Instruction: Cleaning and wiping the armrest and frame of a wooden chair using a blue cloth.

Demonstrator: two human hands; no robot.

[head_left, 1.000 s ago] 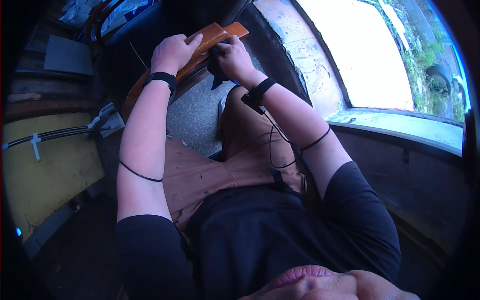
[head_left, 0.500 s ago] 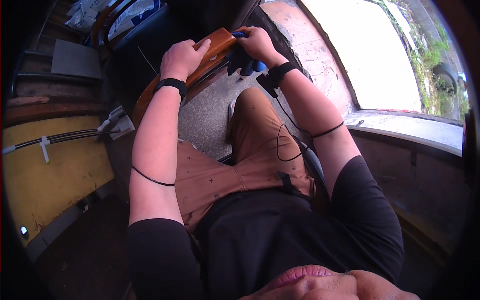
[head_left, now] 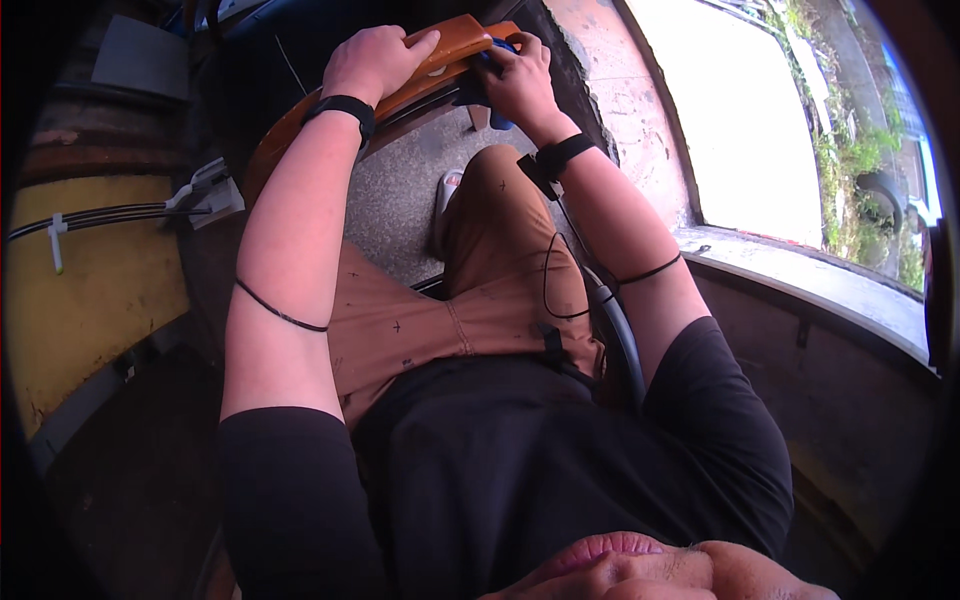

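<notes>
A polished orange-brown wooden piece (head_left: 455, 42), curved like a chair arm, runs across the top of the view and bends down to the left. My left hand (head_left: 375, 62) is closed over it, with the thumb lying along the near face. At the right end of the wood, my right hand (head_left: 522, 88) has curled fingers around a blue cloth (head_left: 498, 46). The cloth is bunched against the wood, and part of it hangs below the hand. The far fingers of the left hand are hidden.
Beneath me is a speckled grey floor (head_left: 390, 215), with my sandalled foot (head_left: 450, 185) on it. Black cables (head_left: 120, 212) cross a yellow panel (head_left: 100, 300) on the left. A bright window and sill (head_left: 800, 265) stand on the right. A thin cord (head_left: 550, 265) hangs from my right wrist.
The view has shifted, so the scene sits differently. My right hand has turned, its fingers now bent over the wood's end with the blue cloth. My left hand keeps its hold.
</notes>
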